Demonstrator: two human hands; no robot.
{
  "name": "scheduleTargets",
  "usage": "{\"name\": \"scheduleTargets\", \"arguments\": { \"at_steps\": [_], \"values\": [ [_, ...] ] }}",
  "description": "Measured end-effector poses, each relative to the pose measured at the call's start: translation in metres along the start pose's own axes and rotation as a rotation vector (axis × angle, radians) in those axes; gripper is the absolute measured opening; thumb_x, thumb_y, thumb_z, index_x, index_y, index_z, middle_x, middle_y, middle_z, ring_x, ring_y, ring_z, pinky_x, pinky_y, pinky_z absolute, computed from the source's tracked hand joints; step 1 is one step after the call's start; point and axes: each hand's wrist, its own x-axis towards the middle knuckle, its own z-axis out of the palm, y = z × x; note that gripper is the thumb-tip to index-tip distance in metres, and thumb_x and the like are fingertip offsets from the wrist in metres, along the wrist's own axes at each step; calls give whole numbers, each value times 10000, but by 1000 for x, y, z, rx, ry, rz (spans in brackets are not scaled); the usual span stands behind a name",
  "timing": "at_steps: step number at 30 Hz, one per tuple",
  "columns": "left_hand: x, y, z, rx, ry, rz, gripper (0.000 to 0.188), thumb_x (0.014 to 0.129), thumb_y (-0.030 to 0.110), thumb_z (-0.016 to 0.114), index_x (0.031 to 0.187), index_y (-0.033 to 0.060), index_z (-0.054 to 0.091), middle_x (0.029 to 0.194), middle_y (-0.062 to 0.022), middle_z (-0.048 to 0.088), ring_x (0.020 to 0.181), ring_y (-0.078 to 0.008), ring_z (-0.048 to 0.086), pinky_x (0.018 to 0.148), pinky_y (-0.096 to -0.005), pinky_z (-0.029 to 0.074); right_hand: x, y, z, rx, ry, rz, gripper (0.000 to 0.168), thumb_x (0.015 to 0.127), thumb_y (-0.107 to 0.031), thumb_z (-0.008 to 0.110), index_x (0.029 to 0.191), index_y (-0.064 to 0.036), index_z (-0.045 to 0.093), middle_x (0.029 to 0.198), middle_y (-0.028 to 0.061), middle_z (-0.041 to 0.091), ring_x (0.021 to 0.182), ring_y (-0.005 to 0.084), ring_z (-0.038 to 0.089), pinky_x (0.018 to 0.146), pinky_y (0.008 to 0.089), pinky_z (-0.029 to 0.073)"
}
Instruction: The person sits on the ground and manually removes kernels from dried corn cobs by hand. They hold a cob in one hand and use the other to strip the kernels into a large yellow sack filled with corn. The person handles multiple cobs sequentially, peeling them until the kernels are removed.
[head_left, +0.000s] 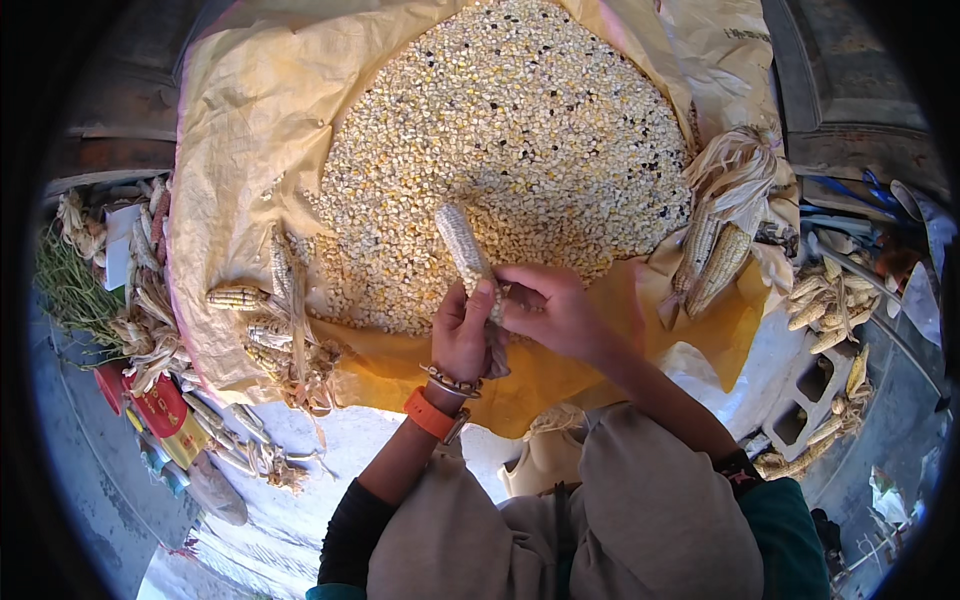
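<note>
A partly shelled corn cob (459, 234) points up and away over a broad heap of loose corn kernels (510, 135). Its far end is pale and bare, while kernels still sit on the part near the fingers. My left hand (461, 334) wraps around its lower end, thumb along the near face. From the right, my right hand (551, 307) has its fingers against the same cob, just above the left thumb. Both hands are over the heap's near edge. The kernels are mostly white and yellow, with scattered dark ones. A yellowish woven plastic sheet (240, 142) lies under them.
Husked corn ears (281, 330) lie on the sheet at left; a bundle of ears (712, 247) tied by husks rests at right. More ears (829, 300) and a hollow concrete block (814, 401) are on the floor at right. A red and yellow packet (165, 416) lies at left.
</note>
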Motion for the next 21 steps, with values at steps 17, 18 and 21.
{"name": "scheduleTargets", "arguments": {
  "at_steps": [17, 18, 21],
  "values": [
    [-3, 2, 1, 51, 9, -42, 242, 881, 265, 540, 967, 39, 536, 633, -11, 561, 467, -71, 511, 410, -195, 400, -7, 13, 1, 321, 29, 206, 170, 799, -11, 554, 950, 67, 563, 726, 44, 589, 620, 59, 535, 532, 205, 437],
    [-3, 1, 0, 52, -3, -26, 247, 882, 267, 538, 971, 37, 535, 628, -11, 559, 465, -70, 509, 410, -195, 399, -7, 15, 2, 327, 28, 199, 162, 806, -17, 555, 940, 73, 559, 725, 36, 585, 629, 54, 533, 536, 201, 440],
    [-2, -3, -2, 67, -34, 17, 260, 884, 274, 534, 978, 32, 531, 645, -11, 561, 479, -68, 509, 418, -195, 404, -5, 19, 2, 281, 14, 158, 149, 806, -19, 561, 921, 74, 552, 714, 23, 574, 638, 42, 526, 537, 197, 440]
  ]
}}
